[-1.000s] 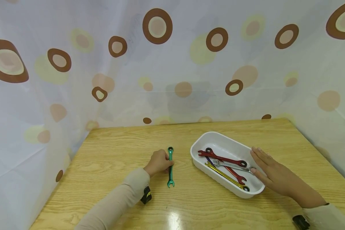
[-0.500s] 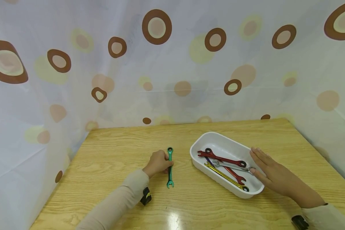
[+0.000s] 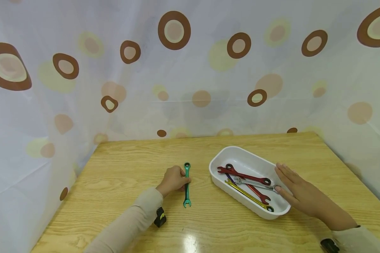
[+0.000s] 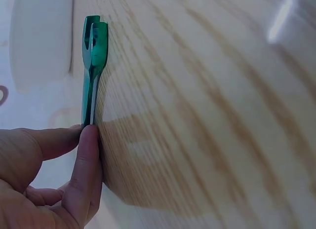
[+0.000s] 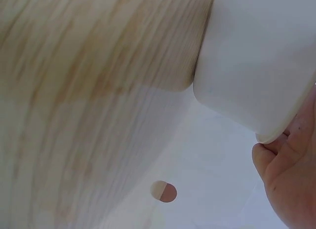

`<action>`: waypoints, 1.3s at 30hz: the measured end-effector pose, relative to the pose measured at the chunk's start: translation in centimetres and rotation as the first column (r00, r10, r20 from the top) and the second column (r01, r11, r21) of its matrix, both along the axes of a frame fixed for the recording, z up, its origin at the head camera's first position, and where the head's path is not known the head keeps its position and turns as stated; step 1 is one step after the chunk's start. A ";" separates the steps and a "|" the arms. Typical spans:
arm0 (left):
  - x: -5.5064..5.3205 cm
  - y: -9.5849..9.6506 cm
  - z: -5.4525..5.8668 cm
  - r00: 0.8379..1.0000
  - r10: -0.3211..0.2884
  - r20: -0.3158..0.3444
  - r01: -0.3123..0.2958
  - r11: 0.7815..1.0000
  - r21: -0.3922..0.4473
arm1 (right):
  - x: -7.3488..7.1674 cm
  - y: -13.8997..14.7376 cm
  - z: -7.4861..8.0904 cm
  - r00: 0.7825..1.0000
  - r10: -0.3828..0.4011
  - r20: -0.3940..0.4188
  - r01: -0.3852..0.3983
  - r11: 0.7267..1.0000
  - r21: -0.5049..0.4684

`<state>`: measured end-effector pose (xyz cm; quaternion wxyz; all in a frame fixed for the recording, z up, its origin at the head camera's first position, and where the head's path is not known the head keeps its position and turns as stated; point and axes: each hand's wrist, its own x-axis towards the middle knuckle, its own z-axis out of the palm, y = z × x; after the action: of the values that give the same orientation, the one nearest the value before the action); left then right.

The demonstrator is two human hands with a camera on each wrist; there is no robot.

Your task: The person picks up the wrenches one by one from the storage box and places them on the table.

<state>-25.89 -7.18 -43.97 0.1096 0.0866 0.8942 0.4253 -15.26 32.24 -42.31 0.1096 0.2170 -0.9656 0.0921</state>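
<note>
My left hand pinches a green combination wrench at mid-handle between thumb and fingers. The wrench stands lengthwise on the wooden table, ring end away from me and forked end near. In the left wrist view the forked end of this wrench points up beyond my fingertips. To the right, a white plastic tray sits at an angle. Straight fingers of my right hand rest over the tray's right end. The right wrist view has that hand against the tray rim, its fingertips partly hidden.
Inside the tray lie two red wrenches, a silver wrench, a gold wrench and a purple one mostly covered. The wooden table meets a dotted curtain at the back and both sides.
</note>
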 end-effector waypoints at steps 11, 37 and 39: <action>-0.3 -0.2 0.9 0.999 -0.048 0.011 0.049 0.998 -0.029 | 0.1 0.1 -0.2 1.000 -0.007 0.004 0.007 1.000 -0.013; -1.8 7.2 8.2 0.869 -0.467 -0.167 0.463 0.884 -0.063 | 0.0 0.1 -0.4 1.000 -0.006 -0.005 0.006 1.000 -0.012; -1.7 8.1 7.8 0.855 -0.487 -0.175 0.484 0.873 -0.066 | 0.0 0.1 -0.4 1.000 -0.005 -0.005 0.005 1.000 -0.010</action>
<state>-27.62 0.96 -36.15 0.1300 0.3475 0.8539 0.3649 -15.29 32.31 -42.72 0.1136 0.2141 -0.9654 0.0962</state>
